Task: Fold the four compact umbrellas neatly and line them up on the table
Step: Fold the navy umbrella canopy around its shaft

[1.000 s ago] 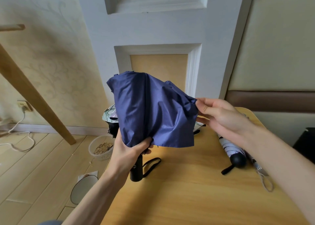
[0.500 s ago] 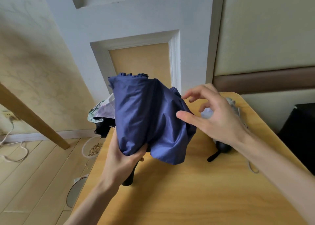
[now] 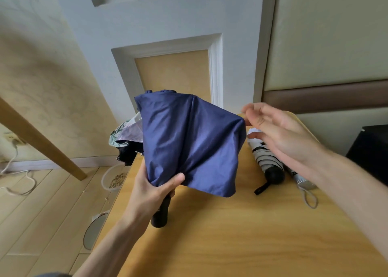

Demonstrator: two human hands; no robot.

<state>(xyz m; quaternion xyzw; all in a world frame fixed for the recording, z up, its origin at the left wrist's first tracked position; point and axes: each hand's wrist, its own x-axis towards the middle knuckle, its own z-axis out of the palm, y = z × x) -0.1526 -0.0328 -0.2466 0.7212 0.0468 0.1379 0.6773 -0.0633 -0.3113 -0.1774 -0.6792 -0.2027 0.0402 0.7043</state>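
Navy umbrella (image 3: 189,142) unfolded, gripped by left hand (image 3: 151,192); right hand (image 3: 279,134) at canopy edge, pinch unclear. Two umbrellas (image 3: 267,161) folded near table (image 3: 231,234) right edge.

Left grip (image 3: 155,192) clasps navy umbrella (image 3: 189,142) at the gathered base of its canopy, thumb over the cloth. Black handle (image 3: 160,213) sticks out below, near left edge of the surface (image 3: 231,234). Canopy loose, spread rightward. Right grip (image 3: 279,134) at canopy's right corner, fingers blurred; pinching or only touching, cannot tell. Grey folded umbrella (image 3: 266,161) lies near right edge. Silver-handled umbrella (image 3: 302,180) with cord loop just beside it. Patterned umbrella (image 3: 123,134) bunched at far left corner.
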